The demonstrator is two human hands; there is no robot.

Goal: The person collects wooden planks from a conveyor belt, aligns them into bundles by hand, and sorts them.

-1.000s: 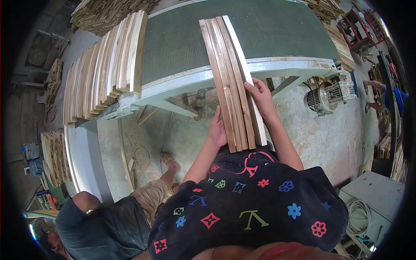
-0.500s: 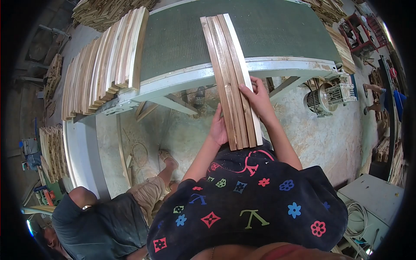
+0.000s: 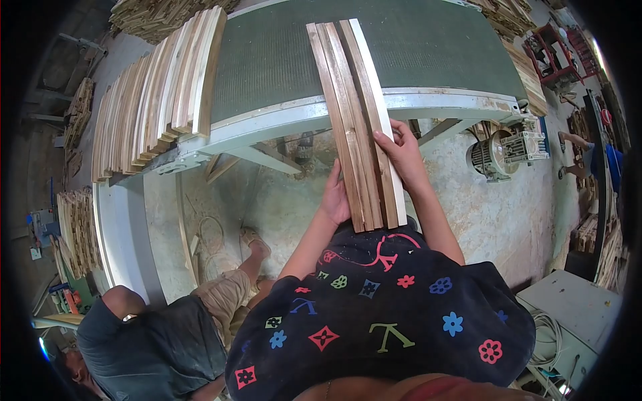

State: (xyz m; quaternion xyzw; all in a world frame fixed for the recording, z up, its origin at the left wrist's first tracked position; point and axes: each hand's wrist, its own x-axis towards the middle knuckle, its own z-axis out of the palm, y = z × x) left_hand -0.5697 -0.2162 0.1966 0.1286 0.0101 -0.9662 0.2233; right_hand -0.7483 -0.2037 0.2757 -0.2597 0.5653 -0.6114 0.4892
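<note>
Several long wooden strips (image 3: 342, 120) lie side by side between my hands, their far ends over the green belt and their near ends close to my dark shirt. A narrow dark gap runs between the left strips and the right ones, which include a pale outer strip. My left hand (image 3: 336, 198) grips the bundle's left edge near its lower end, thumb up along the side and fingers mostly hidden beneath. On the right edge, my right hand (image 3: 404, 157) is closed with its thumb over the strips; its other fingers are partly out of sight.
A green-topped conveyor (image 3: 281, 63) with a pale metal frame stands in front. At its left end sits a row of wooden strips (image 3: 164, 93). A motor (image 3: 491, 155) is mounted at right. Another person (image 3: 157, 341) is at lower left; a grey cabinet (image 3: 568, 304) stands at lower right.
The right-hand strips have parted from the left ones, widening a gap along the bundle. My right hand has shifted slightly to the right; my left hand stays nearly in place.
</note>
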